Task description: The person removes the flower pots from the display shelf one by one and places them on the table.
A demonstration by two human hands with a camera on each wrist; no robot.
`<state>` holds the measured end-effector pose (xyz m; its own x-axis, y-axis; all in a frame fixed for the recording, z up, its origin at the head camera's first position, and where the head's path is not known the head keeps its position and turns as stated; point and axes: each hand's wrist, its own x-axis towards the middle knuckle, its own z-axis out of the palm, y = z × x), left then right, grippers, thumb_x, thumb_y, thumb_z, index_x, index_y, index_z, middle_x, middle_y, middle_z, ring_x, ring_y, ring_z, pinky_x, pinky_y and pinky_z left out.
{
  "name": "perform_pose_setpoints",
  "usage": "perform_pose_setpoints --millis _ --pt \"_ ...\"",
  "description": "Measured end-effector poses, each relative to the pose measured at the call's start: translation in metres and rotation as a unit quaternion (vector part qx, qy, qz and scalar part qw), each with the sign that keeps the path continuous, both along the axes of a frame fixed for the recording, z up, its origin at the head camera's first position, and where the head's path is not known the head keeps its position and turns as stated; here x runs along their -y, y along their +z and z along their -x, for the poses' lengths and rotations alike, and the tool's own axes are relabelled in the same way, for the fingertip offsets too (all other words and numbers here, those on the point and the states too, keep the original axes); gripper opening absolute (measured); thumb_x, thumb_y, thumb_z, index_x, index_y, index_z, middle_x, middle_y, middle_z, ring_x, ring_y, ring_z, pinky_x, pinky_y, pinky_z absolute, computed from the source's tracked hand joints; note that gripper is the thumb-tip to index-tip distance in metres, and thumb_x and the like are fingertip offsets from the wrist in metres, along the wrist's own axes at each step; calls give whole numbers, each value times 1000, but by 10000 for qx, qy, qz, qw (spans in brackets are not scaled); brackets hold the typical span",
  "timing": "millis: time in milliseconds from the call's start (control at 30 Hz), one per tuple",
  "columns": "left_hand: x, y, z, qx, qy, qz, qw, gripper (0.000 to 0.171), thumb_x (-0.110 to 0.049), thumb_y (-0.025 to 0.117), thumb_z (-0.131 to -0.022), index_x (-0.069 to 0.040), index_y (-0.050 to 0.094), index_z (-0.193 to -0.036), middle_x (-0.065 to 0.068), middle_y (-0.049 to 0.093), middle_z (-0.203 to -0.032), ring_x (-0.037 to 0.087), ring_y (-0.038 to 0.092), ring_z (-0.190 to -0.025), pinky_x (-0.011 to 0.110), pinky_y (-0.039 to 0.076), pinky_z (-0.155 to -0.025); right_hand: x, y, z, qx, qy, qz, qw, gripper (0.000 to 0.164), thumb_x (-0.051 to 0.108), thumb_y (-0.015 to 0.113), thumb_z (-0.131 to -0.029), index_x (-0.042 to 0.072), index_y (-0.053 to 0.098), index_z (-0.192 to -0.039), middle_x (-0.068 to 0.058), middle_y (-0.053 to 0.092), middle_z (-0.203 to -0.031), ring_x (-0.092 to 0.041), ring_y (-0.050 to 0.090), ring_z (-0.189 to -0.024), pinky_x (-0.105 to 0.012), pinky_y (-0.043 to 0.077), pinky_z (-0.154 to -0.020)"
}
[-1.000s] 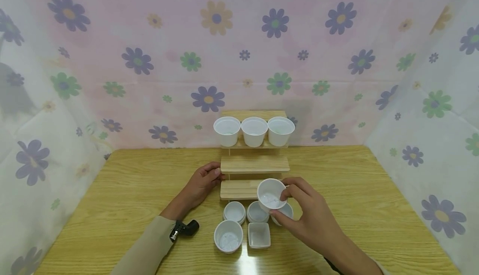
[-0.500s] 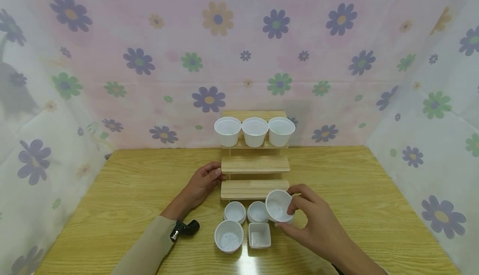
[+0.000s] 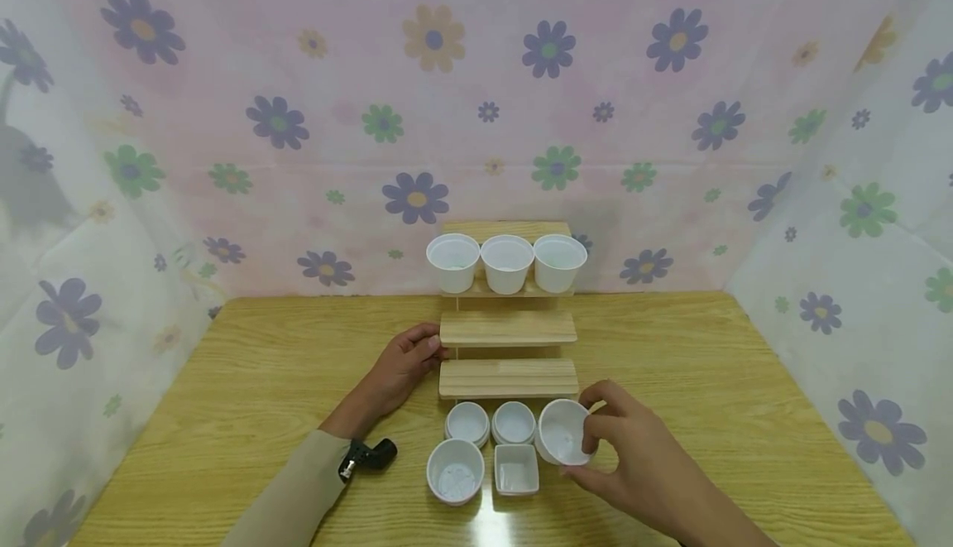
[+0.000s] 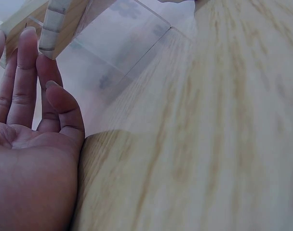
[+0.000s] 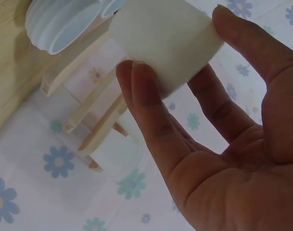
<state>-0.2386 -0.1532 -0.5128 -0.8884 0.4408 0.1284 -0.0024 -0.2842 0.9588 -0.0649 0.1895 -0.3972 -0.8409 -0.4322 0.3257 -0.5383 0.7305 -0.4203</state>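
My right hand [image 3: 636, 456] pinches a round white cup [image 3: 563, 433] by its rim and side, thumb at the near side. The cup tilts and sits at the right end of a group of small white dishes, covering the dish there. In the right wrist view its plain white wall [image 5: 166, 41] is between the thumb and fingers. My left hand [image 3: 402, 365] rests against the left end of the tiered wooden stand [image 3: 508, 328], its fingers extended and touching the boards. Left of the held cup are two ramekins [image 3: 514, 423], a square dish [image 3: 516, 470] and a round cup [image 3: 456, 472].
Three white cups [image 3: 507, 264] stand in a row on the stand's top tier. The two lower boards, including the lowest board [image 3: 509, 379], are bare. Wood-grain tabletop [image 3: 298, 340] lies around the stand, and flowered cloth [image 3: 476, 141] encloses the back and sides.
My right hand has moved the cup right and toward me, from in front of the lowest board to over the right-hand dish. My left hand has stayed at the stand.
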Motion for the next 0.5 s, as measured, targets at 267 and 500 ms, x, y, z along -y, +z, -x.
perform_pose_setpoints --millis 267,500 --pt "1 -1 1 18 -4 -11 10000 17 -15 54 -113 -18 67 -123 -5 70 -107 11 69 -102 27 56 -94 -3 5 -5 462 3 -330 9984 40 26 100 -74 29 60 -67 7 56 -115 -6 60 -87 -22 53 -69" --pt "1 0 1 58 -19 23 10000 16 -16 54 -113 -18 66 -124 -5 71 -105 10 69 -102 27 56 -94 -3 1 -7 681 55 -572 9960 37 27 100 -73 25 63 -65 8 56 -114 -5 58 -83 -21 52 -66"
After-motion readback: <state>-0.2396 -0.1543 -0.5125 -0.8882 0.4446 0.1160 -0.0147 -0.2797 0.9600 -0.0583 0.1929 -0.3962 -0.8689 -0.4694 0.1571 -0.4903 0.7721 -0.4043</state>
